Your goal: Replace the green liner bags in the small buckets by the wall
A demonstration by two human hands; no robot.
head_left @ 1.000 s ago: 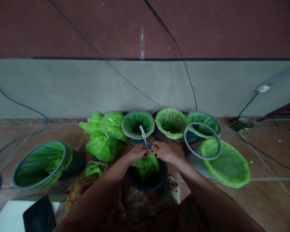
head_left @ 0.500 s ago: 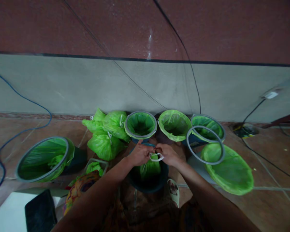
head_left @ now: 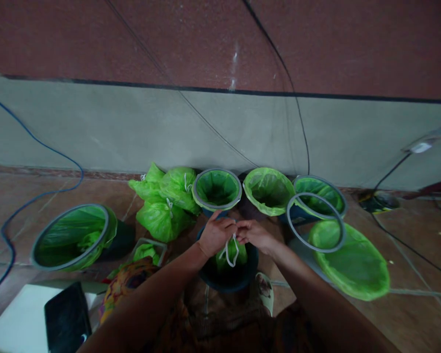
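My left hand and my right hand meet above a dark bin. Between their closed fingertips they pinch the white drawstring of a green garbage bag. A loop of that drawstring hangs down over the bag, which sits inside the bin with its top gathered. Just beyond my hands stands a bin with a grey rim ring and a green liner. Left of my hands lie several tied green bags with white knots.
More green-lined bins stand at the wall, one topped by a bag-edged rim. A loose grey ring leans by a tilted lined bin at right. Another lined bin tips at left, near a phone and a blue cable.
The drawstring loop, spread sideways near my right fingers before, now hangs lower below my fingertips. My hands remain together over the bin, and the view has shifted slightly.
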